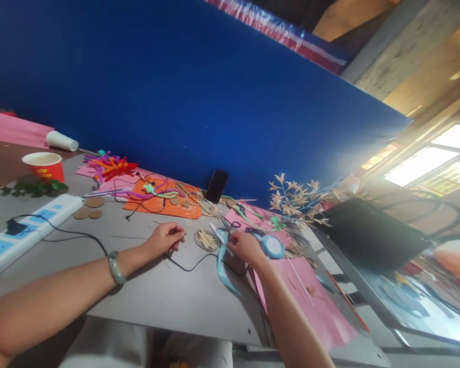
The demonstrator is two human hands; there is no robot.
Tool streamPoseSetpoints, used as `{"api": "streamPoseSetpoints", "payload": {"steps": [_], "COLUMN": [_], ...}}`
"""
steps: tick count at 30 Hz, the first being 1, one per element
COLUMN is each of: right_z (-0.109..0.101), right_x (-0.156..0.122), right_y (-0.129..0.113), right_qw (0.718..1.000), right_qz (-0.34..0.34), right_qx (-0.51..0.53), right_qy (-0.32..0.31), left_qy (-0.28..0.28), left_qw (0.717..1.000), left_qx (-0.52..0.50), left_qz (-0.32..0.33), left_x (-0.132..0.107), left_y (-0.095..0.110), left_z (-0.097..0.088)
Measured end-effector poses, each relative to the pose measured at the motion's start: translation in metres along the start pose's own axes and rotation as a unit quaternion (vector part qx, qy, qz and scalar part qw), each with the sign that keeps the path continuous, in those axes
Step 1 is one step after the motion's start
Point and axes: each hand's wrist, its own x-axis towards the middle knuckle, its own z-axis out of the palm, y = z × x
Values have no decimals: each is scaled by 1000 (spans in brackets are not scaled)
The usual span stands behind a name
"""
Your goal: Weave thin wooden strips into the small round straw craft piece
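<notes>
My left hand (166,238) hovers low over the grey table, thumb and fingers pinched together; anything between them is too small to make out. To the right, my right hand (247,246) is closed with its fingertips at a slim white tool (216,233), whose kind I cannot tell. A light-blue ribbon (225,278) trails from beneath these fingers toward the table's front. Dark-handled scissors (234,225) lie just beyond the right hand, and a blue ribbon roll (273,246) is beside it. Between the hands sits a round disc with pale strips (206,239).
A black cable (191,268) crosses the table from a white power strip (30,230). A red paper cup (44,164) stands at left. Pipe cleaners (113,166), orange paper (168,204) and a phone (216,186) line the blue partition (176,92). Pink paper (310,301) lies right.
</notes>
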Motion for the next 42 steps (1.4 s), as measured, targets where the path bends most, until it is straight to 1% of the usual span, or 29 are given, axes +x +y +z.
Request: {"api": "streamPoseSetpoints", "payload": {"steps": [2, 5, 8, 11, 13, 16, 19, 21, 24, 26, 28, 31, 33, 35, 38, 42], "right_z": [5, 13, 15, 9, 2, -7, -7, -1, 9, 14, 16, 18, 19, 23, 29, 33], "right_x": [15, 26, 26, 20, 14, 4, -3, -5, -7, -11, -16, -24, -27, -29, -30, -28], "right_y": [-4, -6, -5, -5, -8, -16, -26, -31, -41, -48, -57, -70, -77, -82, -87, -88], "right_qw": [1000, 1000, 1000, 1000, 999, 995, 987, 980, 958, 945, 937, 926, 921, 916, 906, 891], "right_qz": [9, 14, 17, 18, 31, 46, 50, 13, -78, -114, -146, -211, -238, -242, -235, -234], "right_qx": [-8, -13, -15, -19, -29, -29, 1, 56, 172, 229, 262, 284, 290, 303, 337, 383], "right_qy": [-12, -17, -13, 4, 29, 84, 154, 189, 217, 207, 178, 128, 105, 100, 97, 64], "left_qy": [-3, -6, -5, -2, 1, -7, -19, -23, -24, -25, -25, -28, -31, -39, -57, -62], "left_qw": [1000, 1000, 1000, 999, 998, 996, 995, 994, 995, 995, 995, 995, 995, 995, 996, 996], "left_qx": [2, -7, -11, -28, -48, -74, -88, -87, -79, -75, -74, -73, -67, -57, -44, -42], "left_qz": [4, -3, -21, -32, -34, -40, -49, -54, -58, -59, -60, -64, -73, -75, -53, -38], "left_x": [1, -1, -4, -5, -4, -3, -4, -4, -6, -7, -8, -10, -12, -13, -16, -18], "left_y": [-2, 0, 6, 8, 8, 5, 4, 4, 6, 9, 12, 16, 18, 19, 20, 22], "left_z": [-1, 2, 6, 7, 7, 6, 6, 5, 5, 6, 7, 9, 10, 10, 10, 11]}}
